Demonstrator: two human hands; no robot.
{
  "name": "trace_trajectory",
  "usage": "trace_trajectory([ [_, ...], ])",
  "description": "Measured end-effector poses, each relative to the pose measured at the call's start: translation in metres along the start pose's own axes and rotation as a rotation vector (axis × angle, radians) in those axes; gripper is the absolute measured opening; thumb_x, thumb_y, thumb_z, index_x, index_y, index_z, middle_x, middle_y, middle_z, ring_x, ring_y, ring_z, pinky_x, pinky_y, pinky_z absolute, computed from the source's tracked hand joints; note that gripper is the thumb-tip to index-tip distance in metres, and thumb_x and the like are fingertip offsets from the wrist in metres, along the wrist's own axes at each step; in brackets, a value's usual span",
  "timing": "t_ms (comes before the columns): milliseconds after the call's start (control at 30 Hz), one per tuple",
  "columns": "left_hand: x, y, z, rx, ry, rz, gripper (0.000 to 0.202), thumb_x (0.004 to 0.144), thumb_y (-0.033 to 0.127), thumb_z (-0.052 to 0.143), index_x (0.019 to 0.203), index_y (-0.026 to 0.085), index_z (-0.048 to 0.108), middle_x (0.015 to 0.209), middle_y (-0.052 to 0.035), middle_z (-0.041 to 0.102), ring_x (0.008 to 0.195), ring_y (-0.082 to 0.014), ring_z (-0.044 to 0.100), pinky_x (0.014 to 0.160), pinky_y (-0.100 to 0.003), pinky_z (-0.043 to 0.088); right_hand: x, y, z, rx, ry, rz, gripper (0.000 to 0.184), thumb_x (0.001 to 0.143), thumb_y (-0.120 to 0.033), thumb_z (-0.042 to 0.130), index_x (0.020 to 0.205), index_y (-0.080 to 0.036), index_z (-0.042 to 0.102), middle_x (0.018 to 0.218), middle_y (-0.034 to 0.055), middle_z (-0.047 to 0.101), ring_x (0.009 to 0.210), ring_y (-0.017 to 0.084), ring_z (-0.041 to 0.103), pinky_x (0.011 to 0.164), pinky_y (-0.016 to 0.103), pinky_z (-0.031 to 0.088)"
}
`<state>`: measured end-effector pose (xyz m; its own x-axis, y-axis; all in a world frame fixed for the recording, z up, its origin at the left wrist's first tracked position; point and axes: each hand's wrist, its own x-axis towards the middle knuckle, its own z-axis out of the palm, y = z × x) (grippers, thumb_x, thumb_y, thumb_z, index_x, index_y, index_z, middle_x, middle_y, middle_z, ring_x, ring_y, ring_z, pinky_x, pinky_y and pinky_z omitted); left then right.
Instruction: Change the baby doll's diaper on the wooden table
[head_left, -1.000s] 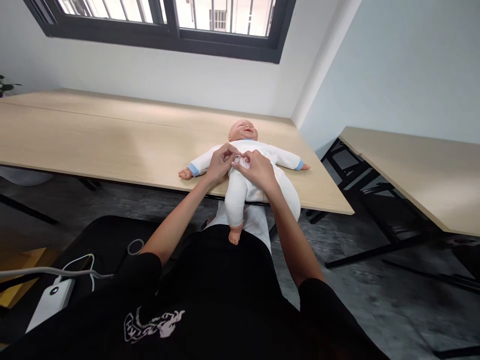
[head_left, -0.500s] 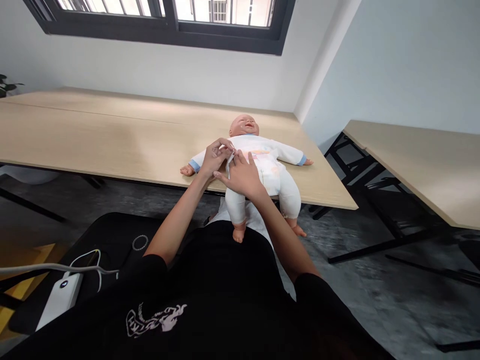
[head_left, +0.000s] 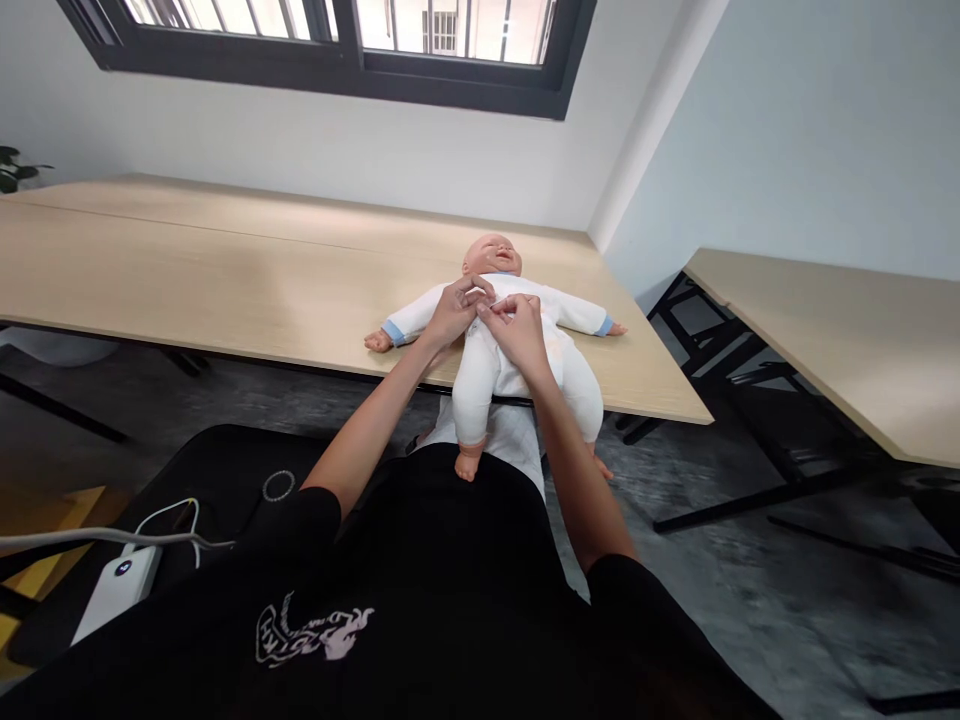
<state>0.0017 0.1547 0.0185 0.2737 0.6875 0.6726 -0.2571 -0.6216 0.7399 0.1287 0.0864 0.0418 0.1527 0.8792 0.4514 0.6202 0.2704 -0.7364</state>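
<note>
A baby doll (head_left: 493, 256) lies on its back on the light wooden table (head_left: 315, 290), its legs hanging over the front edge. It wears a white outfit (head_left: 574, 307) with blue cuffs and a faint print. Over the doll's torso, my left hand (head_left: 459, 308) pinches the outfit's cloth with curled fingers. Close beside it, my right hand (head_left: 520, 325) pinches the same part of the cloth, thumb and fingertips together. Whether a snap or tie lies between the fingertips is too small to tell. Both hands cover part of the doll's chest and belly.
On a black chair (head_left: 225, 465) at lower left lie a white power bank (head_left: 120, 590) with cables and a beaded bracelet (head_left: 278, 486). A second table (head_left: 825, 320) stands at right, past a gap. A wall and window frame (head_left: 457, 85) rise behind.
My right hand has lifted from lying flat on the doll's belly into a pinch near the left one. Both hands have shifted slightly right over the torso.
</note>
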Motion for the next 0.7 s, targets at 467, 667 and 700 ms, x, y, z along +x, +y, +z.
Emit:
trace_trajectory([
  [467,-0.004,-0.004,0.002,0.064,-0.034,-0.003,0.025,0.085,0.037,0.071,0.093,0.02,0.055,0.096,-0.0029,0.062,0.082,-0.0118,0.061,0.079,-0.025,0.049,0.022,-0.005,-0.025,-0.111,-0.148,0.051,0.022,0.091,-0.032,0.062,0.077,-0.015,0.065,0.084,0.0091,0.071,0.084,0.021,0.065,0.08,0.031,0.05],
  [667,-0.006,-0.008,0.009,0.122,0.048,-0.015,0.029,0.084,0.041,0.073,0.09,0.02,0.054,0.09,-0.0018,0.06,0.082,-0.0126,0.059,0.08,-0.026,0.049,0.02,0.0,-0.024,-0.132,-0.171,0.037,0.023,0.095,-0.026,0.056,0.08,-0.014,0.069,0.084,0.0097,0.072,0.082,0.022,0.066,0.084,0.033,0.05],
  [700,-0.007,-0.008,0.01,0.157,0.055,-0.003,0.028,0.085,0.041,0.072,0.089,0.02,0.054,0.09,-0.0021,0.06,0.084,-0.0136,0.059,0.083,-0.027,0.049,0.02,0.001,-0.023,-0.15,-0.158,0.041,0.024,0.095,-0.025,0.055,0.079,-0.013,0.069,0.084,0.0106,0.071,0.082,0.021,0.065,0.084,0.033,0.049],
])
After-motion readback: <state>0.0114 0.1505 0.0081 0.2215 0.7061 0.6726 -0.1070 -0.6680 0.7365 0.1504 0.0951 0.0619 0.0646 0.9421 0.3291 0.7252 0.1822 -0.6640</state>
